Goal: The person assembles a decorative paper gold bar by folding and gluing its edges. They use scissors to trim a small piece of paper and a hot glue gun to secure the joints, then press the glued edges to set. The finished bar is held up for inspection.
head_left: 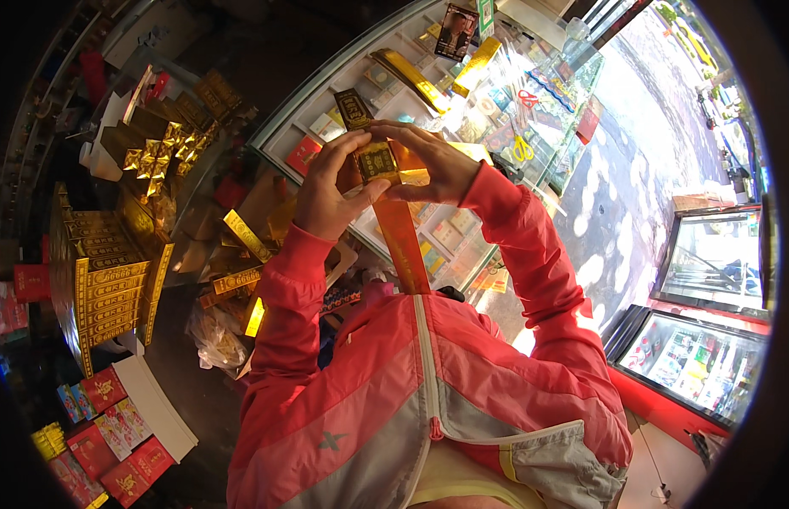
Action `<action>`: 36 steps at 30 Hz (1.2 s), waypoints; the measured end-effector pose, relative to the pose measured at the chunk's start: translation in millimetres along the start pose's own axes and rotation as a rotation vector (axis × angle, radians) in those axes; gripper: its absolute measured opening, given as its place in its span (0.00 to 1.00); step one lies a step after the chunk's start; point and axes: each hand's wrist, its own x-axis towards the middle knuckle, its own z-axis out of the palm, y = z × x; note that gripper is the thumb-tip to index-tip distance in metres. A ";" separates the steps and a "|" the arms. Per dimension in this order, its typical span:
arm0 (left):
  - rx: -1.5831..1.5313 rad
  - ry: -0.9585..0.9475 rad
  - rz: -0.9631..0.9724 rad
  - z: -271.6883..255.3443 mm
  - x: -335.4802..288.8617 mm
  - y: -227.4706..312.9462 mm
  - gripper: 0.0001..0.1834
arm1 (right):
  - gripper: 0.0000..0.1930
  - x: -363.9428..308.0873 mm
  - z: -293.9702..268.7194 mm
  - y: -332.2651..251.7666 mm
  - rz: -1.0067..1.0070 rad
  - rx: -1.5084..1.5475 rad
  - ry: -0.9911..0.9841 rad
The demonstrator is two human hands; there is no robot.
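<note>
watching remotely, i see the left hand (331, 188) and right hand (437, 170) together gripping a glossy, gold rectangular paper piece (376, 159) at the glass-topped counter (325, 92).

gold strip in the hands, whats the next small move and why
Probably steady the gold printed part with the left hand and lift the orange-red length with the right hand: both hands hold around the printed part, while that length runs toward the jacket with no hand on it.
</note>
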 end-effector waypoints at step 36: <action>-0.176 0.113 -0.059 5.7 -2.4 -21.1 0.28 | 0.10 -34.5 52.7 -41.5 0.418 0.229 0.437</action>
